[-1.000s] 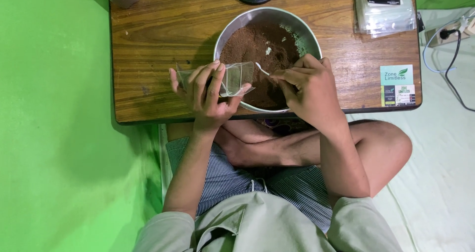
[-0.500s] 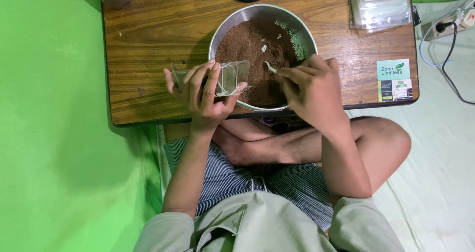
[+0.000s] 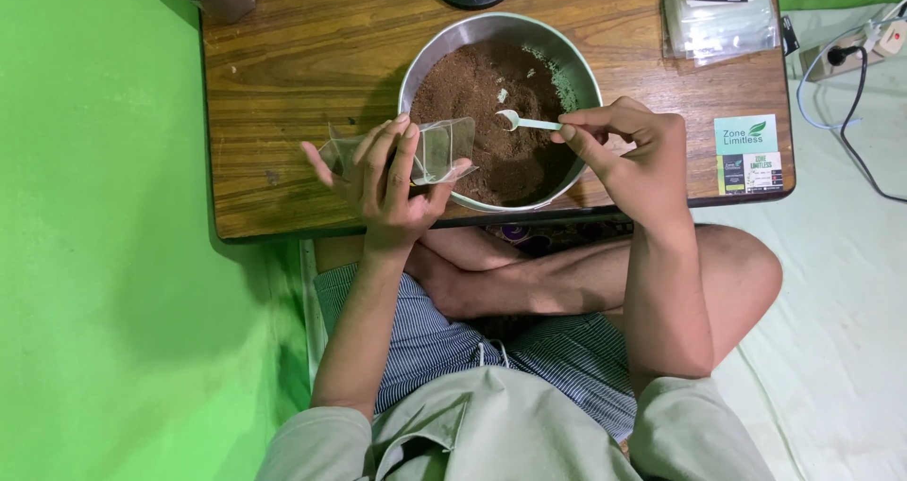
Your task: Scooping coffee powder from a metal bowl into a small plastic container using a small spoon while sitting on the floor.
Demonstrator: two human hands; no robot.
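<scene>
Sitting cross-legged at my low wooden table (image 3: 312,75), I have a big metal bowl (image 3: 576,70) in front of me, and it is full of brown powder (image 3: 472,94). My left hand (image 3: 383,183) holds a small clear bag (image 3: 439,150) right at the near edge of the bowl. My fingers (image 3: 402,155) wrap around it, with my thumb under it, and its mouth points toward the bowl. I cannot tell if any powder is in the bag; it looks see-through and mostly empty to me.

My right hand (image 3: 633,155) pinches the handle of a little white spoon (image 3: 524,121) with thumb and fingertips closed tight on it. The round end of the spoon is over the powder in the middle of the bowl, a little way from the bag. I cannot tell if the spoon has powder in it.

So I think the filling of this bag is only at the start. The bowl has lots of powder left. A pile of flat clear packets (image 3: 718,8) lies at the far right corner of the table, and a small printed card (image 3: 746,155) sits near my right hand
</scene>
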